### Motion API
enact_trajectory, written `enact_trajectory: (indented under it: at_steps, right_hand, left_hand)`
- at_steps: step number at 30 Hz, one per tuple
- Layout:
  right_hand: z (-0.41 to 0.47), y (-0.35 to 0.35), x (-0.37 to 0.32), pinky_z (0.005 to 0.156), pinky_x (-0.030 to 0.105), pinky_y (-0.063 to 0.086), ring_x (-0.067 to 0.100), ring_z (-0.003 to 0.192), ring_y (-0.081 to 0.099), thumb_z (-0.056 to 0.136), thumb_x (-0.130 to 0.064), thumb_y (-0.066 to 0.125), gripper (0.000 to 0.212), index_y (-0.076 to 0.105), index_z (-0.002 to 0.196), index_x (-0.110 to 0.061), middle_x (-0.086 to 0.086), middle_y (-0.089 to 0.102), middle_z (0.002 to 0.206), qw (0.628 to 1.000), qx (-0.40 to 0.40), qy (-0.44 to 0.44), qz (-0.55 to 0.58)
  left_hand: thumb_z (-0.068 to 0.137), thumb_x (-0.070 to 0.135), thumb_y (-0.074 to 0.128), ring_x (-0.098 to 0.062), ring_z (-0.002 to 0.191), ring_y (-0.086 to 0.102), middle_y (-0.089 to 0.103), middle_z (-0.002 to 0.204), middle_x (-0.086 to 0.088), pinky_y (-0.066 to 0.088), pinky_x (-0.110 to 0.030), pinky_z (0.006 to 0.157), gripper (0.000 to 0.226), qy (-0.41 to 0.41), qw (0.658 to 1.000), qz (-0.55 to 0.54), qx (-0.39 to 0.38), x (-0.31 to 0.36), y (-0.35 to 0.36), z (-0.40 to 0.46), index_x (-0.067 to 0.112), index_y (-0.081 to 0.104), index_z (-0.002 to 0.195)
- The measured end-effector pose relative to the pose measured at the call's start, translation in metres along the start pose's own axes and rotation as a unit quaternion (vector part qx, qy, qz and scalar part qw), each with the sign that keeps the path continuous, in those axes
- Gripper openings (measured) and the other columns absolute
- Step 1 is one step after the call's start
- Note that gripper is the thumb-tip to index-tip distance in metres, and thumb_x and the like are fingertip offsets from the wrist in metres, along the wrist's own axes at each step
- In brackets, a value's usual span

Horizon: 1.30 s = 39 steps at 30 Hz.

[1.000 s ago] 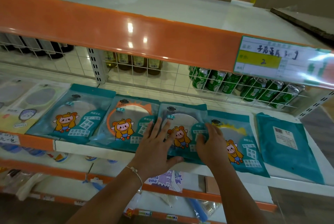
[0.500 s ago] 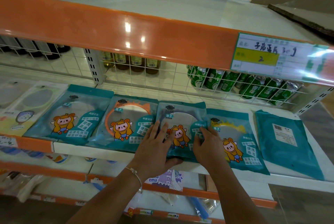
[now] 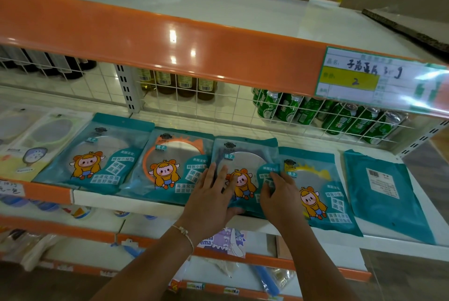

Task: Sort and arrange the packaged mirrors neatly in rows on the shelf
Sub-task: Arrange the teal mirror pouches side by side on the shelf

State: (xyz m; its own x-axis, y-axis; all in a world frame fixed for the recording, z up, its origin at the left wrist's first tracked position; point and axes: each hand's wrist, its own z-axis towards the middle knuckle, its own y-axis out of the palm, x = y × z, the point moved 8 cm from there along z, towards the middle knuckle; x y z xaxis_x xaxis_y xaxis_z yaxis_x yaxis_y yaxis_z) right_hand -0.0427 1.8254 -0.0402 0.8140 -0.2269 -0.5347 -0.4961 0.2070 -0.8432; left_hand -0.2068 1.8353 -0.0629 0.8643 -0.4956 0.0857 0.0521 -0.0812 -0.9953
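From the head camera, you are looking down at a white shelf (image 3: 155,207) carrying a row of teal mirror packets. Both your hands are on the third packet (image 3: 245,154), the one with the dark-framed round mirror. Your left hand (image 3: 210,199) lies across its left half with fingers spread and nearly straight, thumb hooked under the front edge, so its grip is apart and pressing rather than clamped. Your right hand (image 3: 281,199) sits on its right edge, fingertips bent down onto the plastic; whether they pinch the edge or only push it you cannot tell from here.

The hold makes sense as a squaring-up move: one hand on each side lets you slide and turn the packet flat without lifting it. It overlaps the orange-framed packet (image 3: 170,167) on its left and the yellow-framed packet (image 3: 315,188) on its right, so the spacing probably needs evening out.

The packet lies face up, long axis running from the shelf front to the wire back (image 3: 233,116), header at the far end, tilted slightly. The leftmost teal packet (image 3: 97,154) leans more. At the far right a face-down packet (image 3: 384,193) shows its back label and likely needs flipping.
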Motion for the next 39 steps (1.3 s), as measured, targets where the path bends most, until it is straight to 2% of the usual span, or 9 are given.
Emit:
enact_trajectory:
  at_steps: [4,8,12,15,20,25,29,32,39]
  right_hand:
    - [-0.001,-0.001,0.0,0.09,0.029,0.05,0.022,0.112,0.053,0.097,-0.019,0.053,0.036,0.054,0.13,-0.006,0.011,0.053,0.129,1.0,0.009,-0.004,-0.004]
    - [-0.003,0.0,0.0,0.088,0.029,0.05,0.023,0.111,0.054,0.098,-0.021,0.052,0.034,0.054,0.129,-0.007,0.011,0.053,0.129,1.0,0.011,-0.001,-0.005]
    - [-0.002,0.001,0.002,0.089,0.03,0.049,0.023,0.11,0.054,0.098,-0.022,0.052,0.033,0.055,0.128,-0.006,0.011,0.054,0.128,1.0,0.014,-0.009,-0.017]
    - [-0.002,-0.001,0.004,0.092,0.032,0.051,0.023,0.11,0.054,0.099,-0.025,0.049,0.034,0.056,0.128,-0.008,0.011,0.053,0.13,0.999,0.021,-0.015,-0.02]
    - [-0.004,-0.002,0.008,0.093,0.038,0.052,0.024,0.113,0.052,0.1,-0.037,0.042,0.033,0.06,0.121,-0.019,0.007,0.054,0.129,0.997,0.01,-0.036,-0.065]
    - [-0.004,-0.013,0.015,0.099,0.039,0.049,0.026,0.124,0.049,0.1,-0.037,0.045,0.038,0.057,0.131,-0.019,0.008,0.054,0.136,0.999,-0.008,-0.03,-0.008]
    - [-0.003,-0.052,0.038,0.092,0.033,0.047,0.029,0.109,0.06,0.093,-0.027,0.061,0.031,0.066,0.118,-0.009,0.012,0.066,0.119,0.997,0.053,-0.031,0.042]
    - [-0.001,-0.077,0.077,0.092,0.025,0.043,0.025,0.113,0.06,0.092,-0.027,0.063,0.038,0.064,0.125,-0.01,0.009,0.062,0.129,0.997,0.061,0.024,0.044]
    - [-0.002,-0.131,0.173,0.094,0.037,0.048,0.027,0.111,0.058,0.093,-0.032,0.061,0.04,0.061,0.128,-0.013,0.012,0.063,0.122,0.992,0.071,0.099,0.031]
  left_hand:
    - [0.095,0.065,0.029,-0.034,0.147,-0.019,-0.012,0.162,-0.008,-0.008,-0.046,0.119,0.079,-0.001,1.0,-0.001,0.004,0.001,-0.001,0.001,0.024,0.001,0.155]
    - [0.086,0.078,0.025,-0.033,0.148,-0.015,-0.008,0.163,-0.007,-0.001,-0.052,0.121,0.089,0.007,1.0,-0.002,-0.008,-0.001,0.0,0.0,0.026,0.004,0.155]
    - [0.079,0.085,0.011,-0.03,0.149,-0.005,0.008,0.162,-0.007,0.0,-0.052,0.12,0.095,0.018,1.0,-0.019,0.011,-0.002,-0.012,0.003,0.026,0.022,0.152]
    - [0.087,0.073,0.006,-0.028,0.148,0.013,0.028,0.156,-0.005,0.009,-0.047,0.122,0.083,0.022,0.995,-0.065,0.066,0.002,-0.028,0.006,0.022,0.04,0.145]
    - [0.095,0.035,0.041,-0.022,0.116,0.053,0.064,0.116,-0.002,0.035,-0.04,0.111,0.038,0.067,0.984,-0.067,0.15,0.024,-0.038,0.006,0.015,0.066,0.115]
    - [0.096,0.033,0.043,-0.019,0.1,0.059,0.067,0.099,0.001,0.031,-0.039,0.111,0.029,0.031,0.99,-0.043,0.128,0.034,-0.042,0.012,0.019,0.068,0.104]
    - [0.089,0.034,0.038,-0.024,0.082,0.061,0.065,0.082,0.0,0.042,-0.041,0.095,0.031,0.031,0.991,-0.039,0.124,0.052,-0.049,0.028,0.02,0.066,0.085]
    - [0.089,0.035,0.04,-0.024,0.083,0.059,0.065,0.084,-0.001,0.045,-0.037,0.086,0.032,0.04,0.988,-0.064,0.137,0.086,-0.052,0.042,0.019,0.067,0.09]
    - [0.093,0.028,0.044,-0.025,0.085,0.057,0.062,0.088,-0.005,0.04,-0.033,0.076,0.022,0.095,0.979,-0.131,0.125,0.191,-0.045,0.071,0.015,0.06,0.088]
